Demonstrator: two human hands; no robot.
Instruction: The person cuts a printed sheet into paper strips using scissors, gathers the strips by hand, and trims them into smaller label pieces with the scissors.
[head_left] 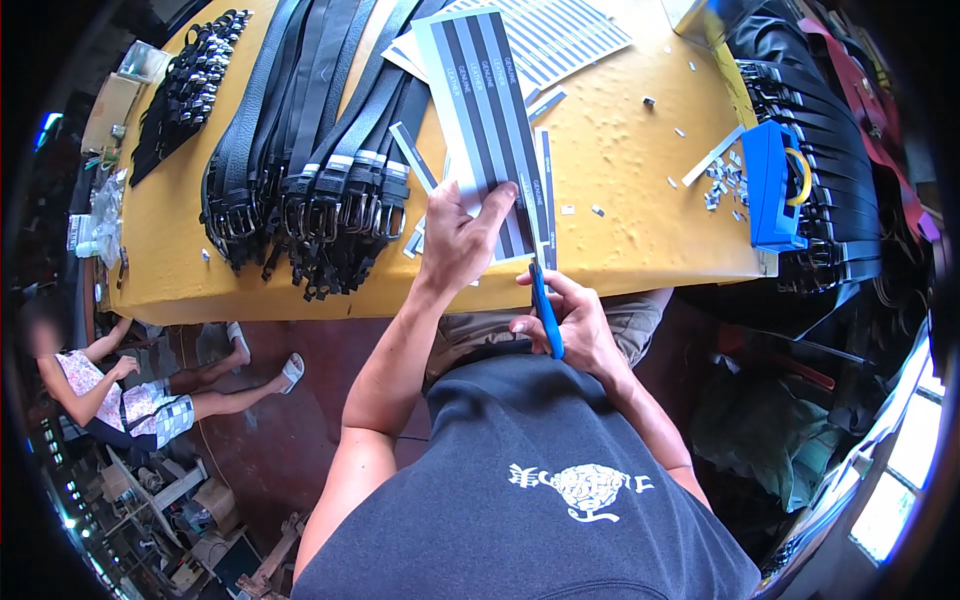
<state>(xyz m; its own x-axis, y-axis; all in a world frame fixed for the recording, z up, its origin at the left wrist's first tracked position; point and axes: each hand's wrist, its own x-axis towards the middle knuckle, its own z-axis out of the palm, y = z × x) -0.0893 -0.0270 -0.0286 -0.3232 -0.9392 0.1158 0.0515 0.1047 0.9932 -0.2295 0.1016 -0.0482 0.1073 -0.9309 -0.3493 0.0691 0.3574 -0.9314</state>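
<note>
Blue-handled scissors [546, 318] clasped in the right hand [588, 328] could miscut if the grey-black striped sheet [478, 110] pinched in the left hand [460, 238] sags

Blue scissor handles [549, 328], a sheet [482, 125] striped dark and pale grey, yellow tabletop [620, 150], black belts [318, 90].

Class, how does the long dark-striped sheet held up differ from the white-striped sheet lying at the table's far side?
The long dark-striped sheet is raised in the grip of the left hand; the white-striped sheet lies on the yellow table.
The long dark-striped sheet reads "GENUINE LEATHER"; no lettering is legible on the white-striped sheet.
Both are thin, flat and striped.
</note>
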